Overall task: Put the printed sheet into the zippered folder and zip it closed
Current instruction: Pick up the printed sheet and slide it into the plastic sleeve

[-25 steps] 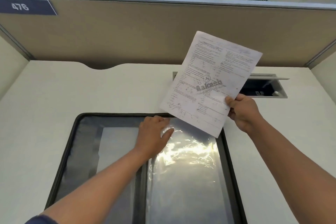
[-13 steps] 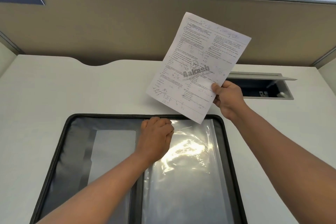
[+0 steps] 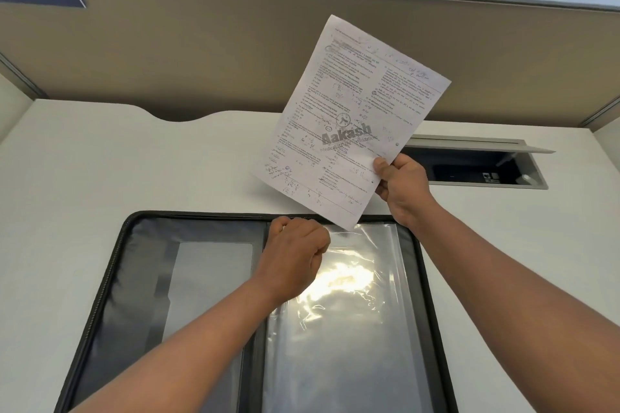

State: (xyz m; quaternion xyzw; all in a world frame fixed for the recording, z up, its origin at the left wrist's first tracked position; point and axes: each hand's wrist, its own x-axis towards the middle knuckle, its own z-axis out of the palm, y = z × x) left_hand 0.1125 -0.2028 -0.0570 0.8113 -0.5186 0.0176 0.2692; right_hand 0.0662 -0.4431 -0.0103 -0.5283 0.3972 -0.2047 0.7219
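Head view, printed sheet point(image 3: 349, 117) upright, tilted right, right hand point(image 3: 404, 186) pinching.

An open black zippered fabric folder point(image 3: 110, 278) lies on the near white desk point(image 3: 84, 171); a rectangular metal-framed cable hatch point(image 3: 536, 183) sits far right, before the tan partition panel point(image 3: 201, 54).

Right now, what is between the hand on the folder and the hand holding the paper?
In the head view, only the printed sheet's lower corner sits between the left hand and right hand, above the clear sleeve.
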